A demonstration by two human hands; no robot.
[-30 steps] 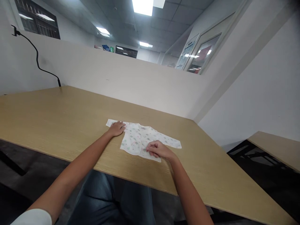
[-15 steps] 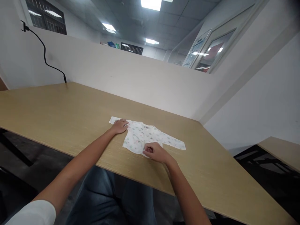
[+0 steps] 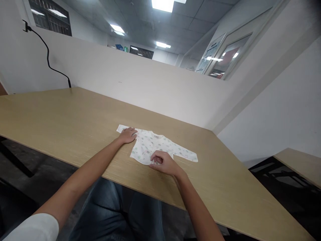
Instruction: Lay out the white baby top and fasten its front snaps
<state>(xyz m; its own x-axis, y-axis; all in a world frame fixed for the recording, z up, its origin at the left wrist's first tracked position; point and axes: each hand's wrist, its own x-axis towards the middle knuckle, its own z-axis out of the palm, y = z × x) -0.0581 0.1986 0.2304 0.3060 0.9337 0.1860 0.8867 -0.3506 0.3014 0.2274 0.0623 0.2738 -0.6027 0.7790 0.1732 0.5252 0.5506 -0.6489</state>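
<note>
A small white long-sleeved baby shirt (image 3: 144, 147) with a scattered print lies spread flat on the table, its neckline and dark label facing the far side. My left hand (image 3: 128, 135) rests flat, fingers outstretched, over the sleeve and shoulder on the left. At the lower front, near the hem, my right hand (image 3: 164, 163) is bent into a loose curve. A gap shows between its thumb and fingers, with printed cloth visible through it. Part of the hem is hidden under this hand.
The wooden table (image 3: 82, 117) extends to both sides. A pale partition wall (image 3: 140, 85) with glass above it rises along the back edge. A black gooseneck holder (image 3: 47, 55) stands at the far left corner. Another tabletop (image 3: 299, 162) is at the right.
My right hand has loosened from a tighter curl, its thumb and fingers now further apart, and shifted slightly left. The left hand stays in place on the sleeve.
</note>
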